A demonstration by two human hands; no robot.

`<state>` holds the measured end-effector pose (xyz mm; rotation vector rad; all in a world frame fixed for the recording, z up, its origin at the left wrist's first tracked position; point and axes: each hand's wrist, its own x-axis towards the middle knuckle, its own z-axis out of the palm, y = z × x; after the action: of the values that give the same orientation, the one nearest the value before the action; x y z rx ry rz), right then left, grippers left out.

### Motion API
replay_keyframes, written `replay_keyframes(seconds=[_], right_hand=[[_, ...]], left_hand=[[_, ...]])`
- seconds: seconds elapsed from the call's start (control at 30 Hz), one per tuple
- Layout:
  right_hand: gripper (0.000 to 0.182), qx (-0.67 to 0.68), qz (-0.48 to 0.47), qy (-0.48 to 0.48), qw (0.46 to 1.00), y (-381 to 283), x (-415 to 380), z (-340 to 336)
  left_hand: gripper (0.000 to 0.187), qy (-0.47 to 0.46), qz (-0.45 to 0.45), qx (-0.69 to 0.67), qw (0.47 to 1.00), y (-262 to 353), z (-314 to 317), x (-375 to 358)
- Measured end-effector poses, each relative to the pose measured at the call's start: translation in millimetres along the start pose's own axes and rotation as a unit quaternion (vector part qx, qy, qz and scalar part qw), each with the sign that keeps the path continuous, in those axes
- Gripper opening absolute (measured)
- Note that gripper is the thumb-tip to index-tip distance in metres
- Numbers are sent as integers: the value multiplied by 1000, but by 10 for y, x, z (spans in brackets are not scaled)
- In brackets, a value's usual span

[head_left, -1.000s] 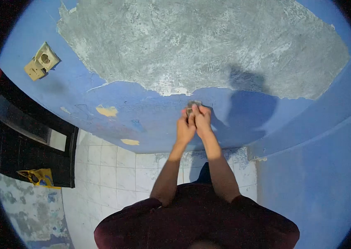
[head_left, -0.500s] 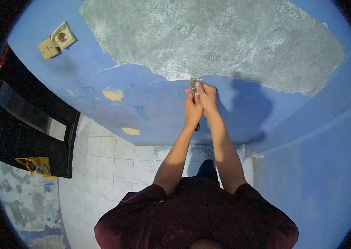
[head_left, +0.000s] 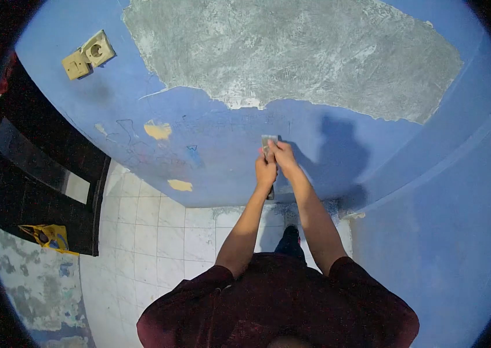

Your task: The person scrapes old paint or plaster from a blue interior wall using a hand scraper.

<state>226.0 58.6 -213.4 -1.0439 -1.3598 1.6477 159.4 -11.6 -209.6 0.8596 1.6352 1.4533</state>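
A scraper [head_left: 268,140] with a flat metal blade and a dark handle points up the blue wall [head_left: 228,145], its blade a short way below the bare patch. Wrapped round its handle is my left hand [head_left: 266,172], with the handle's end showing below the fist. My right hand [head_left: 284,156] grips the scraper higher up, fingers pressed against the blade. Above both hands spreads a large bare grey plaster patch [head_left: 292,52], ragged and whitish along its lower edge where blue paint begins.
A cream wall socket and switch [head_left: 87,55] hang loosely at upper left. Two small yellowish bare spots [head_left: 158,130] mark the wall. At left stands a dark cabinet [head_left: 36,168] with a yellow bag [head_left: 51,236] beside it. White tiles [head_left: 170,235] cover the floor.
Both hands have moved down the wall with the scraper, from the grey patch's lower edge to the blue paint below it. The view has shifted slightly.
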Motion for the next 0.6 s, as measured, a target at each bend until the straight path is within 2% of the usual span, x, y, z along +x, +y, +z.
replay_keyframes(seconds=[0.03, 0.1, 0.13, 0.17, 0.2, 0.23, 0.33, 0.43, 0.53, 0.6], right_hand=[[29, 10, 32, -3, 999, 253, -2, -87], [30, 42, 83, -9, 996, 951, -144, -378], [30, 63, 100, -12, 993, 1429, -253, -623], [31, 27, 134, -4, 991, 1833, -431, -840], [33, -45, 181, 0, 983, 2231, -692, -1070], [35, -112, 223, -2, 968, 2610, -986, -1279], [40, -292, 351, -65, 887, 3299, -1940, -1567], [46, -341, 422, -91, 835, 3427, -2541, -1481], [52, -374, 406, -78, 830, 3404, -2520, -1362], [55, -414, 327, -70, 846, 3301, -2183, -1256]], left_hand=[[31, 1, -3, 1, 1000, -150, -74, 17], [33, -127, -214, -83, 965, -769, -233, 198], [33, -125, -217, -84, 965, -1111, -249, 280], [33, -16, -124, 23, 992, -1458, -256, 365], [34, 92, -29, 129, 987, -1639, -282, 391], [33, 28, -112, 7, 993, -1185, -383, 153], [33, -1, -115, -50, 992, -816, -490, 87], [32, 8, -80, -59, 995, -552, -379, 111], [31, -34, -52, -91, 994, -226, -224, 142], [30, -41, -42, -86, 995, -60, -108, 194]])
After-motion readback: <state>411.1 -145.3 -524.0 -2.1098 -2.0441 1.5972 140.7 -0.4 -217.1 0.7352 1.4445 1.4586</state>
